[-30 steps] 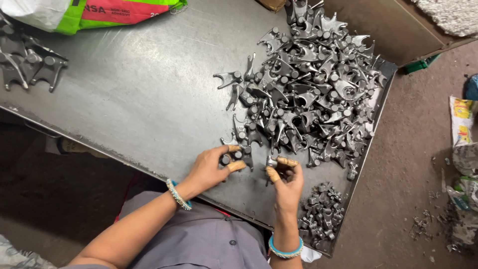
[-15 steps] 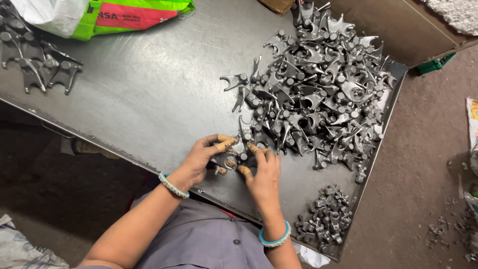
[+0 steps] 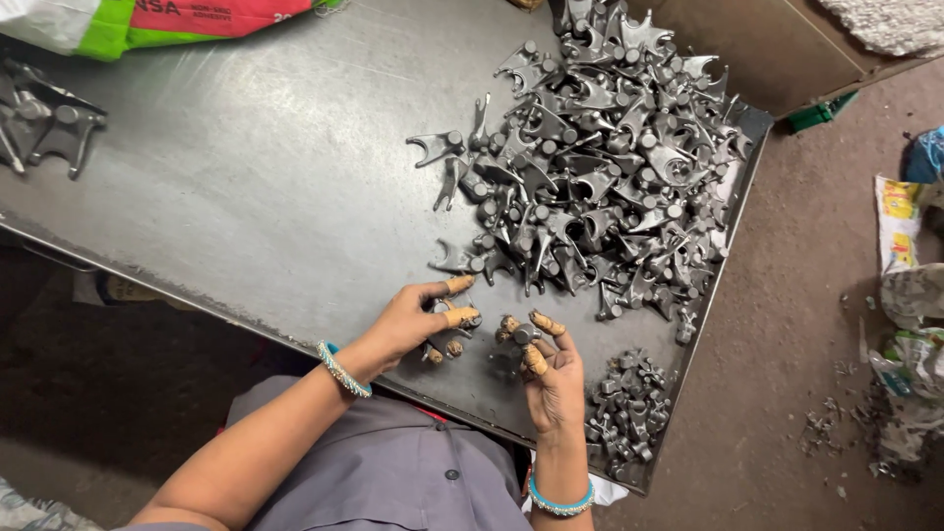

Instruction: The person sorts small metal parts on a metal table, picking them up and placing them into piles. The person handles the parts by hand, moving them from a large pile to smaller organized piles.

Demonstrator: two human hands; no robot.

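— Between the taped fingertips, what is held?

— The left hand closes on a small dark grey forked metal casting; the right hand grips another casting, both just above the grey steel tray.

— How do they handle?

— Probably heavy, stiff, with rough edges; best taken by the round boss. The tray holds a big heap of castings and a smaller pile near its corner.
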